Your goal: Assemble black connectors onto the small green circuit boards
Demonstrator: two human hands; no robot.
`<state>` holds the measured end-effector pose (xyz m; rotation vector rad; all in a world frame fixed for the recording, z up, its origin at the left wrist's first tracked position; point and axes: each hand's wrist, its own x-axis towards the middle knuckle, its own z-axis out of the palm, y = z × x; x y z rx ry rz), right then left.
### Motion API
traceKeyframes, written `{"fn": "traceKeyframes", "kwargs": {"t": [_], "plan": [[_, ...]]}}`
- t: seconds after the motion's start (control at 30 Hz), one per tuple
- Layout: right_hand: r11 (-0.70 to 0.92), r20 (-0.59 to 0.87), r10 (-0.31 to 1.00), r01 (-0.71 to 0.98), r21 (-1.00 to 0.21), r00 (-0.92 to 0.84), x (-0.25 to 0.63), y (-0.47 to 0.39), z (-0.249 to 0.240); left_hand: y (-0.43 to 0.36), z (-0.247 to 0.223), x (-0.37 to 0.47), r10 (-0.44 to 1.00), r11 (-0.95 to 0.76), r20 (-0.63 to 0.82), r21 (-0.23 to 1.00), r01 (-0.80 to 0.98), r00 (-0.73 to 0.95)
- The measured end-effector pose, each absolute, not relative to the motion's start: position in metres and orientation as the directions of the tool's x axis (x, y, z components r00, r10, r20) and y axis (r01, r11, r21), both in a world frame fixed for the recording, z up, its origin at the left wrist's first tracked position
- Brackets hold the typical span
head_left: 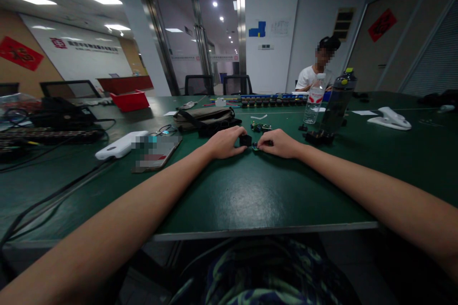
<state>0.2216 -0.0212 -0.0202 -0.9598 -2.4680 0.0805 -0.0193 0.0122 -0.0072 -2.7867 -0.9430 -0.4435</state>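
Observation:
Near the middle of the green table (229,200), my left hand (226,143) is closed around a small black block-shaped part (245,140), held between thumb and fingers. Just to the right, my right hand (279,143) pinches a small green circuit board (255,147) at the fingertips. The two held pieces are close to each other, low over the tabletop; whether they touch I cannot tell. Slightly beyond my hands lie more green circuit boards (261,127). A grey-brown pouch (203,119) with a black strap sits behind my left hand.
On the left are a white power strip (121,145) with cables, a phone (157,153) and a red tray (129,100). Toward the right stand a clear water bottle (313,102) and a dark bottle (338,105), near a white handheld device (390,119). Across the table sits a person (307,77).

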Motion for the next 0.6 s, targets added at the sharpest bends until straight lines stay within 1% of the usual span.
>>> {"fn": "traceKeyframes", "kwargs": {"t": [0.2,0.37,0.43,0.6], "plan": [[0.778,0.401,0.619,0.598,-0.195,-0.675,0.221,-0.021,-0.020,0.013,-0.008,-0.019,0.578,-0.786,0.289,-0.054,0.616,0.763],[0.773,0.393,0.624,0.608,-0.182,-0.675,0.221,-0.022,-0.018,0.013,-0.007,-0.019,0.587,-0.786,0.256,-0.049,0.616,0.768],[0.747,0.437,0.645,0.637,-0.189,-0.627,0.223,-0.023,-0.016,0.013,-0.007,-0.019,0.590,-0.787,0.243,-0.037,0.616,0.770],[0.619,0.608,0.694,0.751,-0.230,-0.386,0.235,-0.018,-0.010,0.014,-0.008,-0.019,0.605,-0.786,0.198,-0.005,0.618,0.771]]}}
